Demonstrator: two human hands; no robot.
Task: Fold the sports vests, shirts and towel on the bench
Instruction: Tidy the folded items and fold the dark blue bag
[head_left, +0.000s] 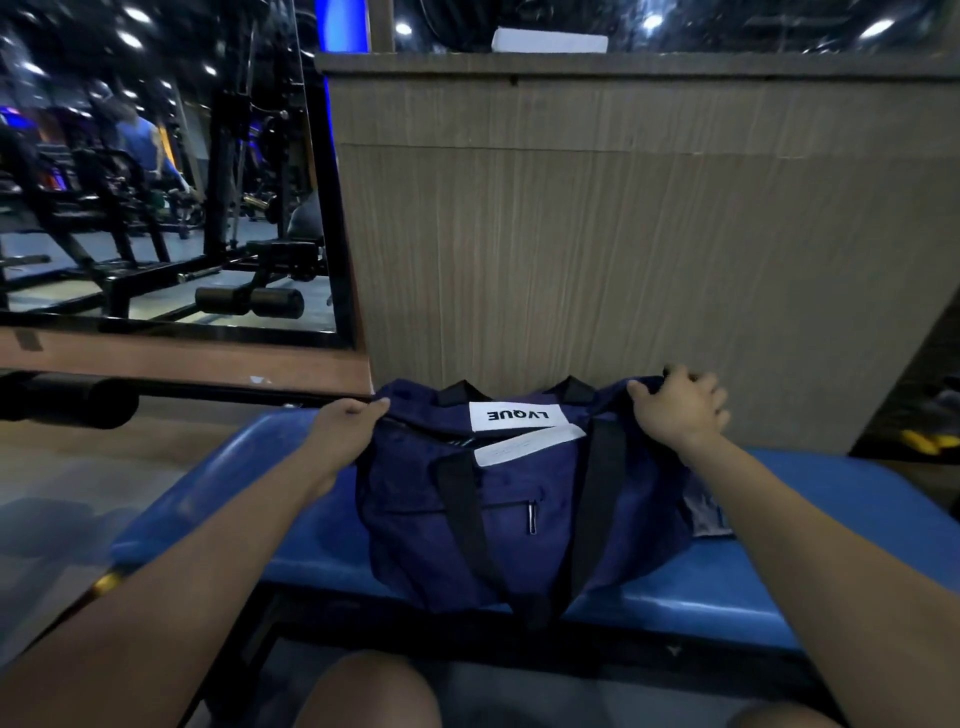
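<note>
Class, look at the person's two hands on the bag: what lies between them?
In the head view, between the left hand and the right hand lies the navy bag's top, bearing a white label and black straps.

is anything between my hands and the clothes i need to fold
Yes: no clothes are in view. A navy duffel bag sits on the blue bench, gripped at its ends by the left hand and right hand.

Duffel bag (498, 509) on the bench (779, 561), wooden partition (623, 234) behind, mirror (156, 182) to its left.
</note>
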